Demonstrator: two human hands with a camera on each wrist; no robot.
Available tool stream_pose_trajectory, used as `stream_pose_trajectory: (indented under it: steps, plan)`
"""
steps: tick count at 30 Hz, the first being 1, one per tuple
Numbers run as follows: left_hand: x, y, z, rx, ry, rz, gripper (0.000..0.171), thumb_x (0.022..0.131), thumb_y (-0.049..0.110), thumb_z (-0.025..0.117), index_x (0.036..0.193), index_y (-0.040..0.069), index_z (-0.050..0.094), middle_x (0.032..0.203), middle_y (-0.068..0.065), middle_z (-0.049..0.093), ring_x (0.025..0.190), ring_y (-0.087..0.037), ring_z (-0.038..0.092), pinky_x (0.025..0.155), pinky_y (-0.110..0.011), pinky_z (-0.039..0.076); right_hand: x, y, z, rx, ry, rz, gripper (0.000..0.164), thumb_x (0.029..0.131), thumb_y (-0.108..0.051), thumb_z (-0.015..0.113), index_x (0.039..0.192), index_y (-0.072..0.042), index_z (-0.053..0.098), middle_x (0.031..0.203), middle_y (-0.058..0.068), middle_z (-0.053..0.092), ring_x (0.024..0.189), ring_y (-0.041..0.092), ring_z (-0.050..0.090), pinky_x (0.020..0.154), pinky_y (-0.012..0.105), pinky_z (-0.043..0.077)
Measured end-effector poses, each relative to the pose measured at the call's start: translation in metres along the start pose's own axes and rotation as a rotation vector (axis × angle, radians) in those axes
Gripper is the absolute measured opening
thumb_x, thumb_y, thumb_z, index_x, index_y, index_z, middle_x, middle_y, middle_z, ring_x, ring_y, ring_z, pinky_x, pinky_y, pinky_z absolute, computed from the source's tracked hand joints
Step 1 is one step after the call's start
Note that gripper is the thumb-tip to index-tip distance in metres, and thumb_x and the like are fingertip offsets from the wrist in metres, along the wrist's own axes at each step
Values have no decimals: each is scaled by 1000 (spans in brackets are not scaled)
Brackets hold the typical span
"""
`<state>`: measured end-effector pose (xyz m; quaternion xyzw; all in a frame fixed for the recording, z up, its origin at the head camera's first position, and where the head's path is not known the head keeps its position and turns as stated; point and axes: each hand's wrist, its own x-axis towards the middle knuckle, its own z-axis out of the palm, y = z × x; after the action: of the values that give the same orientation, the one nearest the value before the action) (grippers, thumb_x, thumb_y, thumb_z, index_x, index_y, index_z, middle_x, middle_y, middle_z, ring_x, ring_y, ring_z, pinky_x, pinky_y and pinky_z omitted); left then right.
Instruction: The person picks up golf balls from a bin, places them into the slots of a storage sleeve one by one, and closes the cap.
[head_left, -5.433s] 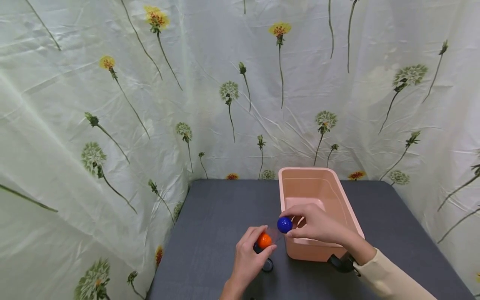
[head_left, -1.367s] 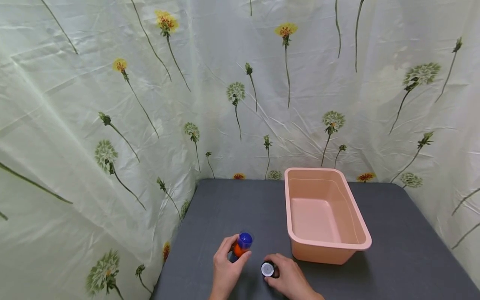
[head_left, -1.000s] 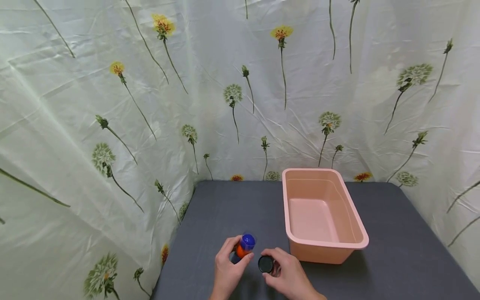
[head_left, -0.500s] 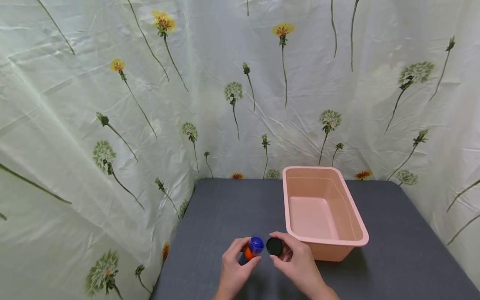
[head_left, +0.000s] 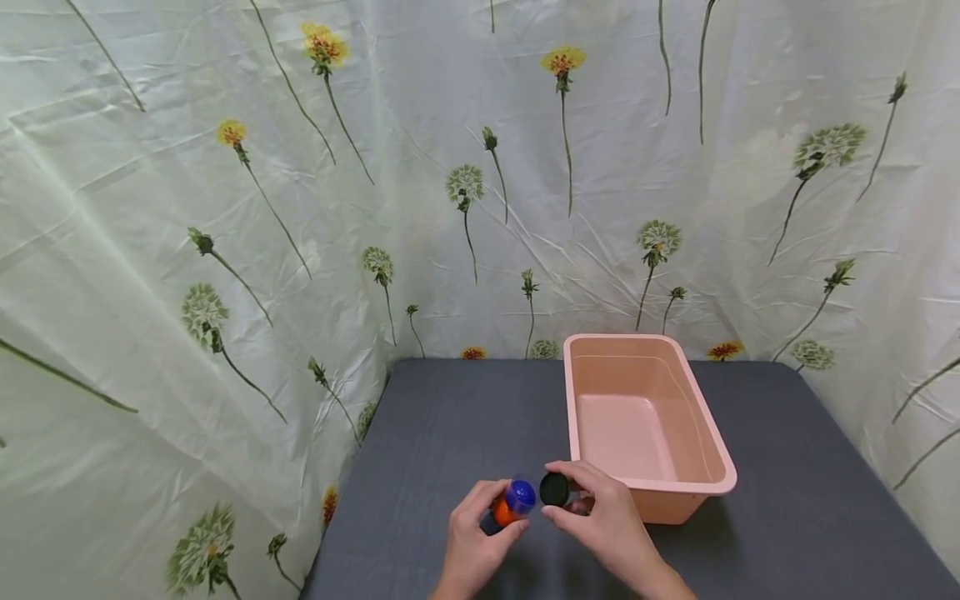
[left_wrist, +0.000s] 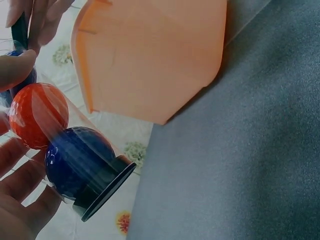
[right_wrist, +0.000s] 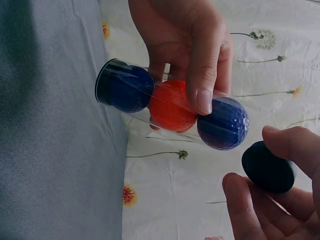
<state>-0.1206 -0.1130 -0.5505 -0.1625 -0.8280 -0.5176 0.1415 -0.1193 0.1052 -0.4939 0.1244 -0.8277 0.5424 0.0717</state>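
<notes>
My left hand (head_left: pixel 472 537) grips a tilted clear plastic tube (left_wrist: pixel 82 117), thumb across its side. Inside, three golf balls sit in a row: a blue ball (left_wrist: pixel 77 160) at the bottom, an orange ball (right_wrist: pixel 167 107) in the middle and another blue ball (right_wrist: pixel 223 123) by the open end. A black cap (left_wrist: pixel 111 192) closes the bottom end. Thumb and fingers of my right hand (head_left: pixel 611 521) pinch a second round black cap (right_wrist: pixel 268 167) by its edge. It faces the tube's open end, with a small gap between them.
A pink plastic tub (head_left: pixel 652 505) stands on the dark grey table (head_left: pixel 450 417), just beyond my right hand. Behind the table hangs a pale curtain (head_left: pixel 420 208) printed with dandelions.
The blue ball, earlier in my right hand, is now in the tube above the orange one. My right hand has lifted the loose cap from the table; both hands moved up and right.
</notes>
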Motion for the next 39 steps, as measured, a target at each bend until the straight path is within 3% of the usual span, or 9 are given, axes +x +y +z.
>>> stream_pose_trajectory:
  steps: [7, 11, 16, 19, 26, 32, 39]
  plan:
    - [1, 0, 7, -10, -19, 109, 43, 86, 36, 81, 125, 26, 67, 111, 8, 65, 97, -11, 65, 87, -32, 56, 2, 1, -3, 75, -49, -9, 52, 77, -24, 89, 123, -32, 67, 112, -5, 69, 92, 13, 68, 74, 25, 58]
    - [3, 2, 11, -14, -37, 159, 43, 87, 35, 80, 125, 24, 67, 111, 6, 65, 97, -11, 65, 85, -32, 57, 4, 2, -6, 80, -99, -58, 47, 79, -27, 87, 121, -32, 67, 110, -6, 68, 94, 13, 67, 74, 25, 58]
    - [4, 2, 12, -2, -89, 117, 45, 83, 28, 85, 124, 27, 67, 110, 9, 63, 96, -9, 63, 84, -29, 57, 6, 3, -10, 5, -150, -156, 45, 79, -26, 87, 121, -29, 69, 105, -11, 65, 85, 10, 66, 71, 26, 59]
    - [4, 3, 12, -1, -115, 126, 44, 84, 31, 84, 124, 28, 67, 110, 10, 63, 95, -8, 64, 83, -28, 57, 6, 3, -13, -64, -184, -196, 45, 78, -25, 87, 120, -26, 70, 101, -11, 63, 80, 10, 65, 70, 28, 59]
    - [6, 6, 17, 41, -153, 211, 45, 88, 35, 79, 129, 26, 64, 114, 10, 61, 95, -6, 62, 82, -25, 56, 9, -3, -26, -222, -276, -199, 44, 78, -23, 87, 119, -16, 73, 97, -11, 62, 76, 8, 60, 72, 25, 58]
    - [8, 5, 20, 77, -177, 266, 45, 89, 36, 77, 130, 24, 64, 114, 11, 60, 95, -5, 60, 82, -24, 55, 15, -8, -36, -245, -346, -192, 43, 79, -22, 87, 119, -13, 75, 96, -10, 64, 74, 2, 58, 68, 24, 58]
    - [11, 5, 19, 101, -210, 354, 43, 90, 31, 77, 130, 23, 64, 115, 12, 61, 95, -3, 58, 80, -19, 52, 14, 1, -39, -252, -332, -324, 45, 73, -22, 89, 115, -13, 76, 93, -12, 64, 70, 0, 55, 59, 19, 50]
